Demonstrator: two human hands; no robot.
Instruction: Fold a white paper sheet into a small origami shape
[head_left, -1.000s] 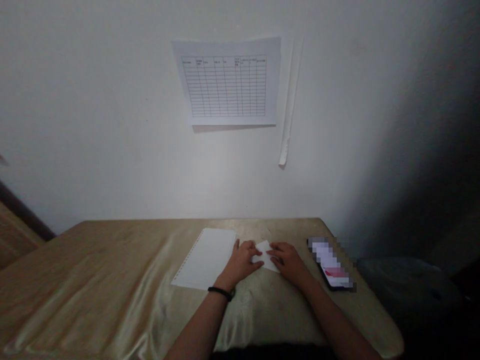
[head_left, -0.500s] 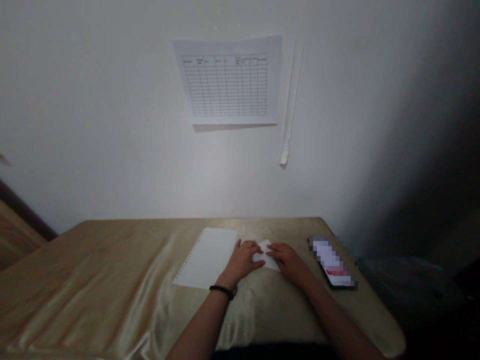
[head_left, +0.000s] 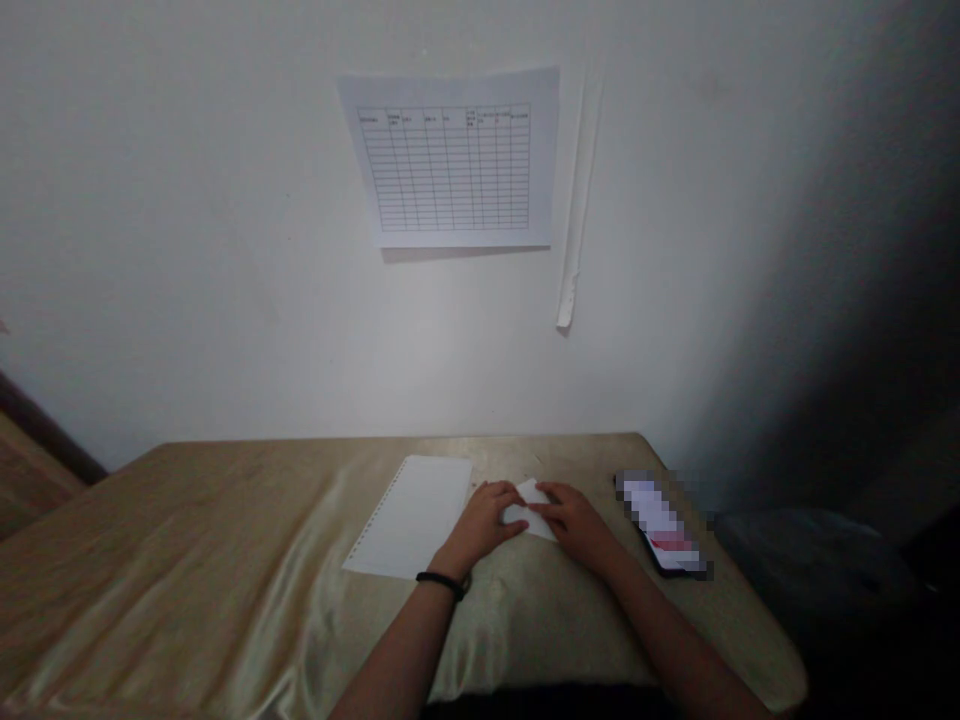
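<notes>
A small folded white paper (head_left: pixel 531 494) lies on a table covered with a shiny tan cloth (head_left: pixel 225 560). My left hand (head_left: pixel 482 520), with a black band on its wrist, rests flat on the paper's left part, fingers pointing right. My right hand (head_left: pixel 571 518) presses on its right part, fingers pointing left and close together. The fingertips of both hands nearly meet over the paper, and most of it is hidden under them.
A white sheet with punched holes along its left edge (head_left: pixel 412 515) lies just left of my hands. A phone with a lit screen (head_left: pixel 664 525) lies at the right. On the wall hang a printed table sheet (head_left: pixel 452 160) and a paper strip (head_left: pixel 574 220).
Both hands stay on the folded paper; the fingers have shifted slightly closer together. The view has moved a little.
</notes>
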